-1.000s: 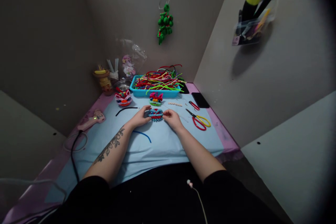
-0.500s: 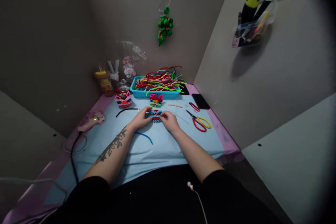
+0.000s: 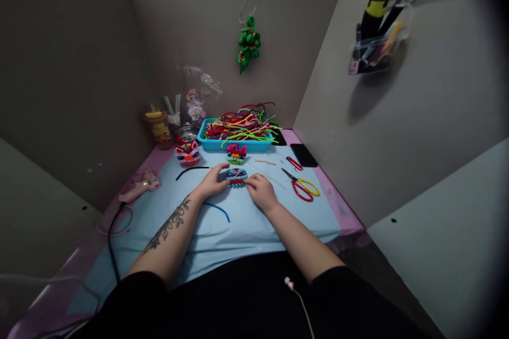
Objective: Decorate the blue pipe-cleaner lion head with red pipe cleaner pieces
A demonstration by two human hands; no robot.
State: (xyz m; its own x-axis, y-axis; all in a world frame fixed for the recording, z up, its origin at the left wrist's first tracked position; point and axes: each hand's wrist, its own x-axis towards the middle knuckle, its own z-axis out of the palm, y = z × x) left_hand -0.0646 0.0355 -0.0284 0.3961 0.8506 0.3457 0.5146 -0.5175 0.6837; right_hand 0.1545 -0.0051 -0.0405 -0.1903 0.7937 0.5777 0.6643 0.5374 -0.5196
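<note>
A small blue and red craft piece [image 3: 237, 177] made of fuzzy stems stands on the light blue cloth [image 3: 246, 228]. My left hand [image 3: 214, 180] is at its left side, thumb and fingers spread around that edge. At its right side, my right hand [image 3: 260, 189] has its fingertips pinched together at the edge of the piece. Just behind it sits a pink, red and green figure [image 3: 237, 153]. A blue stem [image 3: 218, 210] lies in front of my left hand, and a black stem [image 3: 193, 169] lies to the left.
Behind is a turquoise tray [image 3: 238, 145] of coloured stems. Scissors [image 3: 300, 185], a red tool [image 3: 294, 163] and a phone [image 3: 304, 154] lie right. Left are a pink glue gun [image 3: 141, 186], a pink-red figure [image 3: 187, 153] and a metal bowl [image 3: 186, 133].
My right hand has drawn slightly to the right, leaving more of the craft piece in view. My left hand's grip looks a little looser. The camera view has shifted slightly.
</note>
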